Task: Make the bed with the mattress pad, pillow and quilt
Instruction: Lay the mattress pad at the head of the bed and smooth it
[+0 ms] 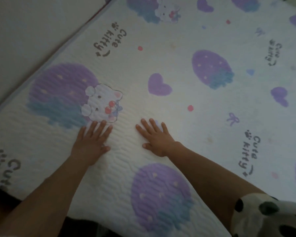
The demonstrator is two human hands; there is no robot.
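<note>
Both hands, left hand (91, 144) & right hand (156, 140): fingers straight, spread, flat on mattress pad (186, 48).

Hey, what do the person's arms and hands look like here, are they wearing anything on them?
Both forearms are bare. Neither the left hand nor the right hand shows gloves, rings or a watch, though the picture is dim. Only the right arm has clothing in view: a white sleeve with black spots at its upper end.
</note>
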